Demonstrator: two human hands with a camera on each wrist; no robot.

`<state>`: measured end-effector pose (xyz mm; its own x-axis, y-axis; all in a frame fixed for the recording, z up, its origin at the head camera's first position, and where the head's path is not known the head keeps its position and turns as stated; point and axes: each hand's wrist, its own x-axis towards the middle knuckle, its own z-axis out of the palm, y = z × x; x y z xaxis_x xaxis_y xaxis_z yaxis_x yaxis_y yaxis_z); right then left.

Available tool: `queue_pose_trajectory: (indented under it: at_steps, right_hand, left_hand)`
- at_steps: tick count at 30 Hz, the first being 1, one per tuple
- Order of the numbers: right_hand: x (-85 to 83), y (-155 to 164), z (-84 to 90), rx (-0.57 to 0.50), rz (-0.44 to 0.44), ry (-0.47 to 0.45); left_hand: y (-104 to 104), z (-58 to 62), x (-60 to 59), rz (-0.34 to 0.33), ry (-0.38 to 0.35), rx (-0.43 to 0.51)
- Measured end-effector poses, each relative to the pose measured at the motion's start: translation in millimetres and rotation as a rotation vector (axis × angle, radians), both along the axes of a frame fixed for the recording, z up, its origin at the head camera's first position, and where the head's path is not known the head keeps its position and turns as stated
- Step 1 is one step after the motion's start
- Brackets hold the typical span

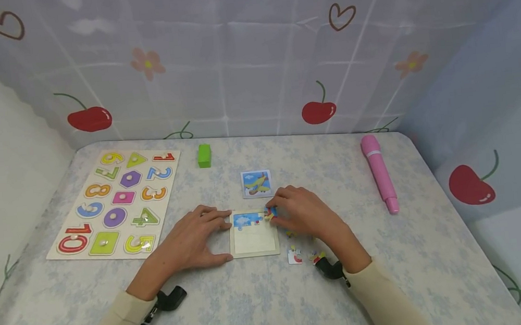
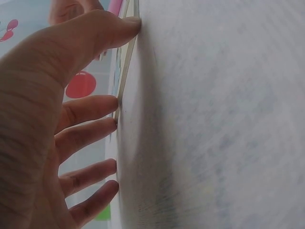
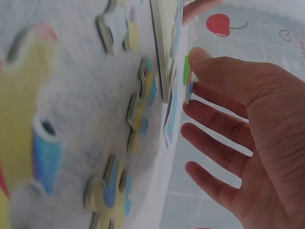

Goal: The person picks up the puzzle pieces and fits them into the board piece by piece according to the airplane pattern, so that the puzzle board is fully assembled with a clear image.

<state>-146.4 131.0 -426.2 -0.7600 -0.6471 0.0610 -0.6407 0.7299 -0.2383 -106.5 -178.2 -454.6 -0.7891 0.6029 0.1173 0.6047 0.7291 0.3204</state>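
Floral tablecloth (image 1: 392, 254), left hand (image 1: 192, 239) flat (fingers straight) against puzzle tray (image 1: 254, 244), right hand (image 1: 305, 211) pinching puzzle piece (image 1: 270, 213)

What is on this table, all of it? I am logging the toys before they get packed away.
Puzzle tray: one, pale wood, centre of table, a few blue sky pieces in its top row.
Puzzle piece: one, red and blue, at the tray's top right corner, pinched by the right hand.
Loose puzzle pieces: several, mixed colours, on the cloth right of the tray.
Picture card: one, plane on blue sky, behind the tray.
Number board: one, wooden with coloured numbers and shapes, left side.
Green block: one, far middle.
Pink pen: one, right side.
Tablecloth: one, pale floral.
Left hand: fingers straight, against the tray's left edge.
Right hand: pinches the piece.
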Motion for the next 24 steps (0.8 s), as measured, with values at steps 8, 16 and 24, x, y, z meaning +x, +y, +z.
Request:
queue_pose_trajectory:
  at_steps: [8, 16, 24]
  right_hand:
    - [3.9, -10, -4.0, 0.056, 0.006, 0.017]
    - [6.7, -13, -7.5, 0.058, 0.006, 0.024]
    - [6.3, -15, -12.6, 0.036, -0.009, 0.021]
  left_hand:
    - [0, -0.7, -0.5, 0.005, -0.002, -0.001]
    - [0, 0.7, -0.1, 0.003, -0.013, -0.007]
    - [0, 0.7, -0.4, 0.007, -0.016, -0.013]
